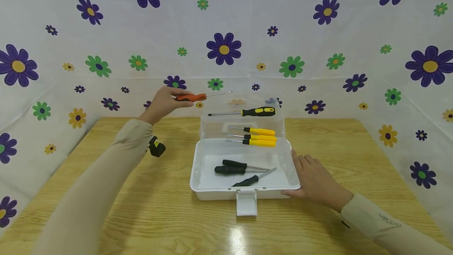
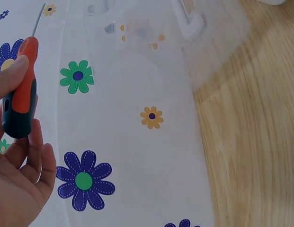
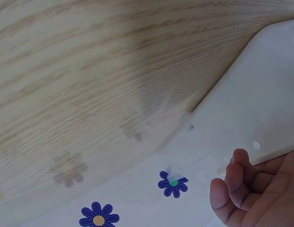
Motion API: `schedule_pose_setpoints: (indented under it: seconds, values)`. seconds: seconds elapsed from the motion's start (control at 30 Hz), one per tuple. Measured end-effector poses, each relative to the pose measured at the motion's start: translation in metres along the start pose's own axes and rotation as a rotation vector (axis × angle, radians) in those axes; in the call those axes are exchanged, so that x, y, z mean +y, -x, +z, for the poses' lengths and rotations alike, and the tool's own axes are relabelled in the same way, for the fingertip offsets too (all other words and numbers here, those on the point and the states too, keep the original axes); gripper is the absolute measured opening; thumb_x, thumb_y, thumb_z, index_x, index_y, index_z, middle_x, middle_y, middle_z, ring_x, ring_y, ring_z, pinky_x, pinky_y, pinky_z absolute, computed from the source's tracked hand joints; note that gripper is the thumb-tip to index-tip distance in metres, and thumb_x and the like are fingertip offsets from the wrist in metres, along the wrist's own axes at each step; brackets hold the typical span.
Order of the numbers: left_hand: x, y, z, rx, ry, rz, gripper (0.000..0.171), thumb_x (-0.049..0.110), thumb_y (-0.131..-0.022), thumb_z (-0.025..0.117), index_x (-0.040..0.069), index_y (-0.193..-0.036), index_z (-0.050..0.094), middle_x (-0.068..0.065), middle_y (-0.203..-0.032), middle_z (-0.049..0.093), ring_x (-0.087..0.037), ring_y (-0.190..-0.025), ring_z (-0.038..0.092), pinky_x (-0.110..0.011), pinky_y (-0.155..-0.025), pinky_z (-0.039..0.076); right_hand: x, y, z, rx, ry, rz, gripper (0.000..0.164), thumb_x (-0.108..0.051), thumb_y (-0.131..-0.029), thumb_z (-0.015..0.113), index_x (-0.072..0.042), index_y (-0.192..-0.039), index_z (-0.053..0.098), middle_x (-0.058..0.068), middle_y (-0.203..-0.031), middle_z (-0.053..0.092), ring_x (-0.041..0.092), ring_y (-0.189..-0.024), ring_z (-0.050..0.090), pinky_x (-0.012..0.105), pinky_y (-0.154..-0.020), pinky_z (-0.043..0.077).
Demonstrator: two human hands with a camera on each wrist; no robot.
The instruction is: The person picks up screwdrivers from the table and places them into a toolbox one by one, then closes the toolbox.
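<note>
My left hand holds a screwdriver with an orange and black handle above the table, left of the clear lid. In the left wrist view, the thumb presses on its handle and the thin shaft points up. A white toolbox stands with its lid raised at the back. My right hand holds its front right corner, thumb at the front wall; the right wrist view shows several fingers bent beside the box wall. Three black-handled screwdrivers lie inside the box.
Along the lid area sit three yellow-handled screwdrivers and a larger black and yellow screwdriver. The box's white latch hangs down in front. Behind the wooden table hangs a flowered cloth.
</note>
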State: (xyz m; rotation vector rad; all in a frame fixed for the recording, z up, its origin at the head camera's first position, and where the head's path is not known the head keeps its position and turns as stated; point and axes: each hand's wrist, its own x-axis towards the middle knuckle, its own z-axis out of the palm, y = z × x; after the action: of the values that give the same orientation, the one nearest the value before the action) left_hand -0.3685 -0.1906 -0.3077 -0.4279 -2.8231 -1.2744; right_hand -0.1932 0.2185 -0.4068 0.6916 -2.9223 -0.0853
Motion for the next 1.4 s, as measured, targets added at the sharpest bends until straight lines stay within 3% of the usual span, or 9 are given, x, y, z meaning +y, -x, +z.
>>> schedule_pose_setpoints:
  seconds: [0.33,0.7,1.1,1.4]
  values:
    - [0.013,-0.025,0.013,-0.047,0.053,0.073,0.038,0.02,-0.081,0.074,0.007,-0.116,0.067,-0.015,-0.111,0.064,-0.021,-0.09,0.048,-0.031,-0.076,0.038,0.001,0.0,0.001,0.008,-0.001,-0.012,0.11,-0.074,-0.073,0.056,0.009,-0.141,0.033,0.021,-0.119,0.057,0.032,-0.105,0.054,0.049,-0.09,0.047]
    - [0.03,-0.046,0.02,-0.098,0.104,0.033,0.044,0.016,-0.083,0.072,0.003,-0.123,0.061,-0.019,-0.12,0.062,-0.021,-0.098,0.054,-0.029,-0.08,0.042,0.002,-0.001,0.003,0.012,-0.001,-0.009,0.11,-0.073,-0.073,0.058,0.01,-0.141,0.032,0.021,-0.118,0.058,0.032,-0.104,0.054,0.049,-0.09,0.047]
    - [0.035,-0.061,0.02,-0.148,0.104,-0.025,0.039,0.015,-0.084,0.07,0.001,-0.12,0.063,-0.017,-0.129,0.058,-0.026,-0.109,0.048,-0.048,-0.1,0.035,0.002,-0.001,0.001,-0.004,-0.002,0.002,0.109,-0.073,-0.072,0.057,0.009,-0.141,0.033,0.021,-0.119,0.058,0.033,-0.105,0.055,0.05,-0.091,0.047]
    - [0.046,-0.072,0.028,-0.186,0.07,-0.034,0.037,0.015,-0.086,0.068,0.001,-0.119,0.064,-0.016,-0.13,0.056,-0.024,-0.109,0.045,-0.043,-0.099,0.034,0.002,-0.001,0.002,0.008,0.009,-0.002,0.11,-0.073,-0.072,0.057,0.009,-0.14,0.034,0.021,-0.119,0.058,0.032,-0.104,0.055,0.048,-0.089,0.047]
